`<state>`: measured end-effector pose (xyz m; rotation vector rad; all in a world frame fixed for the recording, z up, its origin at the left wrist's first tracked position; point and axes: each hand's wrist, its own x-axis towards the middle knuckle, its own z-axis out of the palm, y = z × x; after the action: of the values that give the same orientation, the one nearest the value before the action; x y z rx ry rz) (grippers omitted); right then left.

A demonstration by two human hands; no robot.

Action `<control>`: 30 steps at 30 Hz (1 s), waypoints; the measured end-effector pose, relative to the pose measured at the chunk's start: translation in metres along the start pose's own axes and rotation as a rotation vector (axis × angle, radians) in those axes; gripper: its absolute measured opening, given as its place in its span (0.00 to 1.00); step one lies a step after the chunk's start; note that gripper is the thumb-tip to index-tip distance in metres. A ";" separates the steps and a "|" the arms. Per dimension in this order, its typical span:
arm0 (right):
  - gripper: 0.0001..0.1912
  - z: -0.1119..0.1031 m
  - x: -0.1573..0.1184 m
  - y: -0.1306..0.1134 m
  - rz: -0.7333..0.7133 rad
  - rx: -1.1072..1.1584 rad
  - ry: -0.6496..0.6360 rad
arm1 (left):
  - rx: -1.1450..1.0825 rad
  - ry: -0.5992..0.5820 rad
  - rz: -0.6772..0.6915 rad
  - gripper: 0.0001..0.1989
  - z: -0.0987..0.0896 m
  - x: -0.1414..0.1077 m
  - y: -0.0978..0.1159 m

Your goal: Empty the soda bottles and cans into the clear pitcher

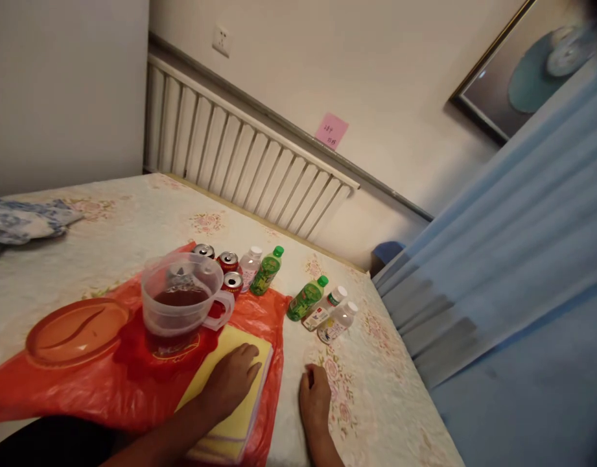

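Observation:
My left hand [234,375] lies palm down on a stack of yellow cloths [230,421], its fingers loosely bent and holding nothing. To the right, my right hand [315,395] rests on the tablecloth with its fingers curled closed; no object shows in it. Just beyond the left hand stands a clear plastic pitcher [157,316], partly filled with dark reddish liquid, its handle toward the right. Left of the pitcher lies its likely lid, a round translucent disc [79,332]. A red plastic sheet [104,389] lies under the pitcher, disc and cloths.
Drink cans [233,281] and two bottles, one a green-capped bottle [266,271], stand behind the pitcher. Three more bottles, including a white-capped bottle [338,322], stand beyond my right hand. Crumpled patterned fabric [26,222] lies far left. A radiator [249,152] and blue curtain [512,259] border the table.

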<state>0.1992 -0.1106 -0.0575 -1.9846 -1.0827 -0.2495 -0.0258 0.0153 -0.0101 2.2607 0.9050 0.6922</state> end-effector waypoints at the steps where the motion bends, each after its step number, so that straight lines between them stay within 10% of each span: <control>1: 0.10 0.000 0.000 -0.001 -0.004 -0.007 0.002 | -0.049 -0.026 0.011 0.11 -0.003 0.004 0.001; 12: 0.13 0.000 0.007 -0.013 0.029 0.048 0.035 | -0.513 -0.052 -0.079 0.05 -0.007 0.016 -0.021; 23: 0.26 0.050 0.207 -0.188 -0.367 0.038 -0.082 | -0.622 -0.092 -0.131 0.06 -0.012 0.015 -0.020; 30: 0.25 0.070 0.251 -0.235 -0.491 -0.280 -0.313 | -0.569 -0.076 -0.191 0.09 -0.016 0.016 -0.022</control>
<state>0.1570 0.1575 0.1651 -2.0132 -1.8221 -0.3729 -0.0362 0.0454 -0.0105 1.6645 0.7563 0.6691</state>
